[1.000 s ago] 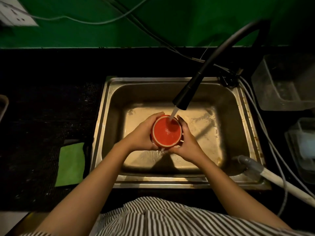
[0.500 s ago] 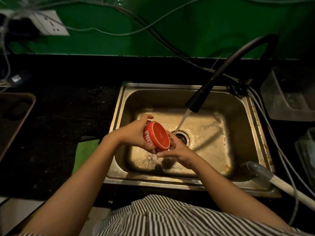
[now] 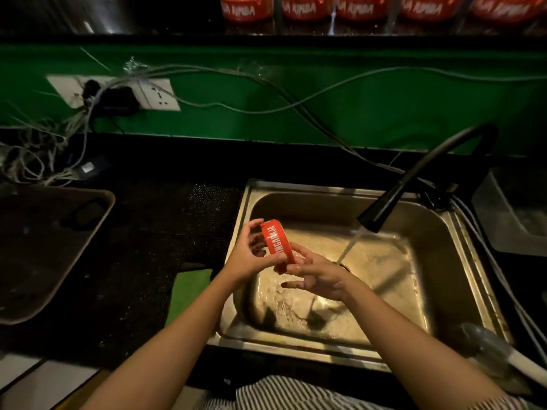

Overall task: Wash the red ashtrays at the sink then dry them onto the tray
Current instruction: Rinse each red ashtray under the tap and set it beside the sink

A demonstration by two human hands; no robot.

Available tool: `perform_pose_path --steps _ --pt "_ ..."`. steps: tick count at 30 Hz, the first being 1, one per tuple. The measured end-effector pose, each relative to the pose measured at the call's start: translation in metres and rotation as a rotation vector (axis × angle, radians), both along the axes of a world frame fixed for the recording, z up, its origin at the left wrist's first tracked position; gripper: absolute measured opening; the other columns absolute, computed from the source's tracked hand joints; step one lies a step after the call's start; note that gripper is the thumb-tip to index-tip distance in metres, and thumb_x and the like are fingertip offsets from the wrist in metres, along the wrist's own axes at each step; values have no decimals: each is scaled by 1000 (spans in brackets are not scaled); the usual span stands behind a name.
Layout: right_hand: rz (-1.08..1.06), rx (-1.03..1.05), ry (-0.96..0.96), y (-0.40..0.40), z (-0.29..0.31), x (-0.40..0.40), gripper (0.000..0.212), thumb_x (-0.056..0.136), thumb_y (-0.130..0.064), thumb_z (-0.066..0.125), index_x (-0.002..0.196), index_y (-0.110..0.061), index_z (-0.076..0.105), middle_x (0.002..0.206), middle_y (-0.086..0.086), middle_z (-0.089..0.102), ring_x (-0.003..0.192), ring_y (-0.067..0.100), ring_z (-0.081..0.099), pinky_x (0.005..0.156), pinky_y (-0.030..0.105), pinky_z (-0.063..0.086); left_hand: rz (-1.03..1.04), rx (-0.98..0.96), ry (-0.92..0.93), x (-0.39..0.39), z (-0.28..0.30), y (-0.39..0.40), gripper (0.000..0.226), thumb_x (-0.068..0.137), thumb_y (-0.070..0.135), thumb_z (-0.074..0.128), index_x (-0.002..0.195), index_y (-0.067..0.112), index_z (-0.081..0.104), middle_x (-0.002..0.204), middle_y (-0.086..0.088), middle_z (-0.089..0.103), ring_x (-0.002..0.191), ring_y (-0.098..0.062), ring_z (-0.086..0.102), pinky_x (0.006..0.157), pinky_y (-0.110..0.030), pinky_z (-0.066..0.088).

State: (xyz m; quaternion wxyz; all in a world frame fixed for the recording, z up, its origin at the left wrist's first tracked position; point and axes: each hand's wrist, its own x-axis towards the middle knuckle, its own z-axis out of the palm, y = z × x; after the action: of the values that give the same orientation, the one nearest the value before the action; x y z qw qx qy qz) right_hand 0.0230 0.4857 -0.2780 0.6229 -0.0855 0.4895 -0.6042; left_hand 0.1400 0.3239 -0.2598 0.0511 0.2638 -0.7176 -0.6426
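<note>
A round red ashtray (image 3: pixel 276 243) with white lettering is held on edge over the left side of the steel sink (image 3: pixel 461 261). My left hand (image 3: pixel 247 255) grips it, fingers curled round its rim. My right hand (image 3: pixel 318 275) touches its lower edge with loose, spread fingers. Water runs from the black faucet (image 3: pixel 393 199) into the basin, to the right of the ashtray and clear of it. A dark tray (image 3: pixel 56 247) lies on the counter at the left. Several more red ashtrays (image 3: pixel 367 7) stand in a row on the shelf above.
A green cloth (image 3: pixel 189 291) lies on the black counter just left of the sink. Tangled cables and a wall socket (image 3: pixel 118 93) are at the back left. A clear plastic container (image 3: pixel 515 208) and a hose (image 3: pixel 497 353) sit to the right.
The ashtray has left the water stream, moved left and turned on its edge. My view has swung up and left, bringing the tray and the shelf of ashtrays into sight.
</note>
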Motion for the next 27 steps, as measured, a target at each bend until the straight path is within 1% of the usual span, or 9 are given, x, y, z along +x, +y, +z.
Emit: perform_pose_path --steps 2,4,5,8,10,15,17,22,27 --pt "-7 133 155 -19 4 -3 94 76 -29 77 152 -19 23 139 9 51 121 27 56 97 46 50 47 -13 -28 -2 -2 -23 116 41 51 90 140 31 33 135 -2 47 119 -17 53 95 -32 52" --pt "4 285 408 -39 6 -5 91 76 -51 69 151 -19 28 144 9 46 122 22 52 96 38 51 80 -64 -74 -4 -4 -51 113 38 49 90 135 29 36 130 -1 48 115 -16 53 89 -29 51" --pt "-3 359 532 -49 5 -7 86 79 -55 65 149 -18 31 147 8 43 124 22 50 96 35 49 92 -118 -103 -5 -6 -67 110 39 47 92 133 28 37 128 -1 48 116 -17 53 92 -31 50" --pt "38 583 908 -76 -8 -15 70 90 -48 62 146 -14 38 150 6 39 133 25 43 100 31 39 131 -375 -231 -14 -15 -117 110 41 49 92 134 26 38 131 -5 45 126 -25 44 106 -40 42" --pt "101 661 1054 -94 -14 -21 66 92 -46 60 145 -13 38 150 7 39 135 27 39 106 33 36 133 -494 -291 -26 -17 -145 107 51 40 93 139 23 34 136 -8 40 131 -28 34 107 -40 36" --pt "184 725 1238 -138 -15 -36 65 96 -43 54 150 -15 31 160 8 20 149 28 6 119 39 11 108 -606 -285 -64 -19 -209 107 54 34 93 141 20 32 139 -8 38 132 -29 29 105 -40 38" --pt "176 721 1269 -147 -13 -43 64 96 -41 55 150 -17 30 161 6 17 149 26 0 119 40 7 103 -633 -274 -77 -20 -225 109 53 35 93 141 19 32 139 -8 39 131 -29 31 105 -42 39" --pt "114 690 1322 -169 -9 -65 64 95 -40 57 148 -16 33 160 8 20 149 25 3 119 36 5 72 -684 -336 -114 -19 -261 114 54 37 93 145 9 30 139 -15 42 132 -34 33 107 -43 39" --pt "33 646 1329 -181 21 -78 63 95 -34 59 149 -15 33 159 6 22 148 21 10 117 30 11 -7 -708 -371 -122 -21 -271 111 56 46 91 144 10 32 139 -16 44 131 -35 37 107 -43 39"
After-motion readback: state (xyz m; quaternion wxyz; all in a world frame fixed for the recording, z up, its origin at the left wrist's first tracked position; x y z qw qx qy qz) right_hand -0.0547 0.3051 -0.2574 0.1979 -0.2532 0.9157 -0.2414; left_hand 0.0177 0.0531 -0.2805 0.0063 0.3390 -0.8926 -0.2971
